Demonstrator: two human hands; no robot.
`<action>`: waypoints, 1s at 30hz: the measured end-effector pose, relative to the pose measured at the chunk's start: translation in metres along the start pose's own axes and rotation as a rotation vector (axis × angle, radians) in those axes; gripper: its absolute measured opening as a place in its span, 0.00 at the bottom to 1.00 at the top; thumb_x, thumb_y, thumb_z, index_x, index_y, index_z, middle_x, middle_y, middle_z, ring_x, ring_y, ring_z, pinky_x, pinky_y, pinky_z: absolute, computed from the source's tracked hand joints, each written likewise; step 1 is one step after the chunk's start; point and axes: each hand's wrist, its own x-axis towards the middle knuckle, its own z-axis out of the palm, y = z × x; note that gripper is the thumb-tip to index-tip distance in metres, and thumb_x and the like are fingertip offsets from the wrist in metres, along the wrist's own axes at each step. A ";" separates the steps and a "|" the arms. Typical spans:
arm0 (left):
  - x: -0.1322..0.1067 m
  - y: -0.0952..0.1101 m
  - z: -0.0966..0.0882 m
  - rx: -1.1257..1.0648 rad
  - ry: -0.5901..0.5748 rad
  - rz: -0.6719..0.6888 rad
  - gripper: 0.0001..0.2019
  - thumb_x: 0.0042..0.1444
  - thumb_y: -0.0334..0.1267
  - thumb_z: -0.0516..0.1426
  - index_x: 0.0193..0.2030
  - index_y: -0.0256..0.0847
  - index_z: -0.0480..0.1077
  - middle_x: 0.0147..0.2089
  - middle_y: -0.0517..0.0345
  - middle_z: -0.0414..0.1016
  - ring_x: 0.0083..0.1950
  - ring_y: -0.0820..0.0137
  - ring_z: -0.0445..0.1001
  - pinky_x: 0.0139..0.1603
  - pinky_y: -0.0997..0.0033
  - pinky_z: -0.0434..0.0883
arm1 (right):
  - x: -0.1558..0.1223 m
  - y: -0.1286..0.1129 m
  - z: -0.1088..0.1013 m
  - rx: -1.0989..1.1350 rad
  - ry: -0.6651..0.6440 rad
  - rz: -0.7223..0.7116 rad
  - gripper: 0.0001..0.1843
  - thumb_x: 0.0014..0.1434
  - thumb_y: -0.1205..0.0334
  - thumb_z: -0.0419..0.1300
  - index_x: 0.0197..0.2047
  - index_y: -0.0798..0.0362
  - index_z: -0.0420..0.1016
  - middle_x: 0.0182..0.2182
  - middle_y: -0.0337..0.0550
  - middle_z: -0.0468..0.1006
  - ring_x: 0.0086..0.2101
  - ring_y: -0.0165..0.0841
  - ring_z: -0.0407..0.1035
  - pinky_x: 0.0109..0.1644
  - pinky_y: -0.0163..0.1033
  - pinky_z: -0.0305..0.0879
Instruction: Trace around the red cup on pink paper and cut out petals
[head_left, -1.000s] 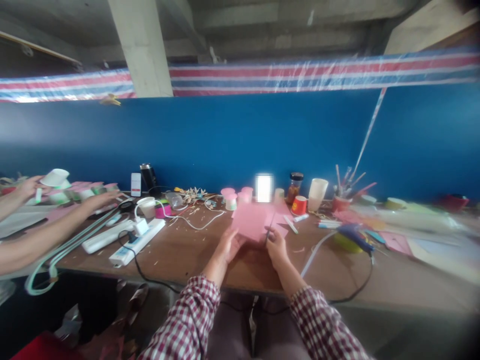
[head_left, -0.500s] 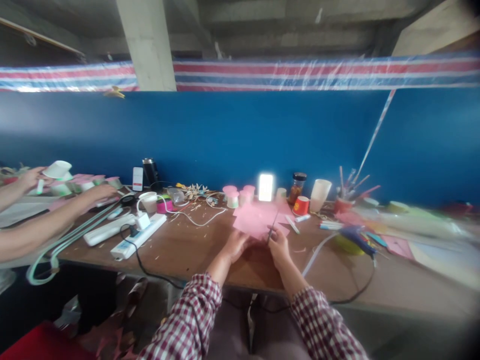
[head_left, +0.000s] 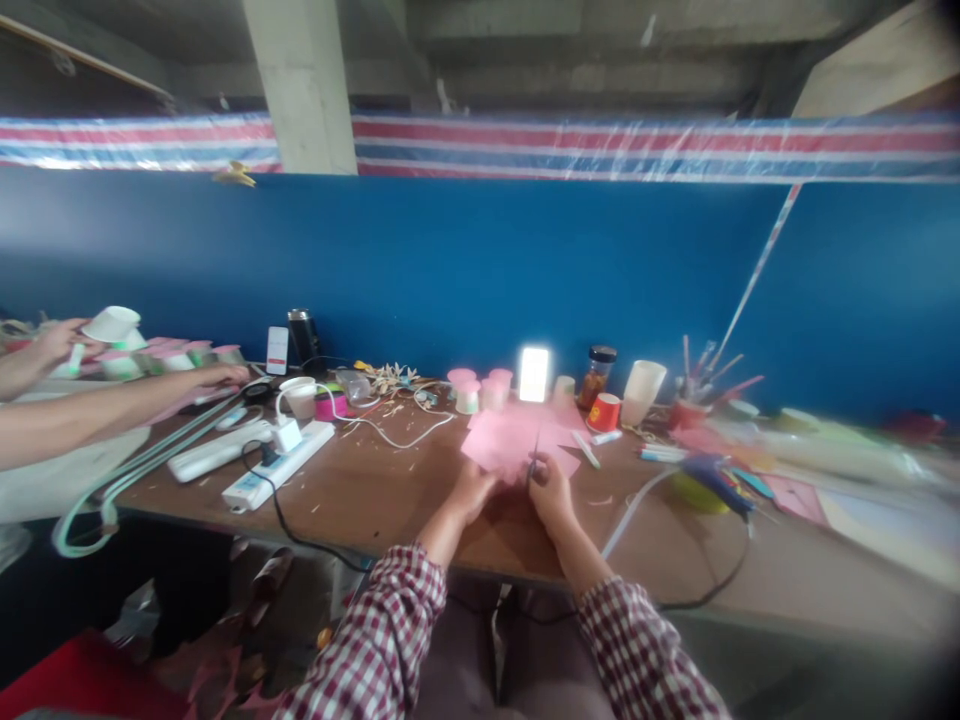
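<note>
- Since the frame 0.5 s earlier, in the head view, our right hand [head_left: 553, 487] and the scissors [head_left: 535, 456] sit slightly further left, blades more nearly straight away from us.
- Our left hand [head_left: 472, 490] grips the pink sheet [head_left: 491, 445] at its near edge; our right hand grasps the scissors.
- The sheet lies ahead of our 2 hands, over more pink paper [head_left: 561, 428] on the table [head_left: 360, 505]; that overlap hides its long axis.
- Our right hand is nearer its right side, the blades meeting it there.

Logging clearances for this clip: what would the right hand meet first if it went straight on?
Most likely the pink paper, just ahead of the right hand and the scissors it holds; exact depth is unclear.
</note>
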 end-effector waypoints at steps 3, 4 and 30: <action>0.000 0.001 0.000 -0.011 -0.002 -0.010 0.23 0.42 0.32 0.64 0.48 0.36 0.68 0.43 0.47 0.75 0.41 0.64 0.75 0.43 0.63 0.71 | -0.002 -0.003 -0.001 0.013 0.008 0.019 0.25 0.43 0.52 0.65 0.43 0.56 0.68 0.21 0.38 0.75 0.21 0.31 0.67 0.24 0.33 0.61; 0.000 0.001 0.000 -0.011 -0.001 -0.018 0.23 0.42 0.32 0.64 0.48 0.36 0.67 0.44 0.47 0.75 0.42 0.64 0.74 0.43 0.63 0.71 | -0.002 -0.003 -0.001 0.021 0.008 0.023 0.25 0.43 0.52 0.65 0.43 0.55 0.68 0.21 0.37 0.75 0.20 0.30 0.67 0.23 0.33 0.61; 0.007 -0.011 -0.011 0.297 0.026 0.122 0.18 0.45 0.38 0.63 0.44 0.33 0.72 0.43 0.47 0.77 0.45 0.60 0.73 0.46 0.62 0.68 | 0.005 0.013 -0.005 0.037 0.048 -0.005 0.22 0.41 0.56 0.65 0.41 0.54 0.68 0.22 0.37 0.74 0.23 0.32 0.67 0.26 0.34 0.61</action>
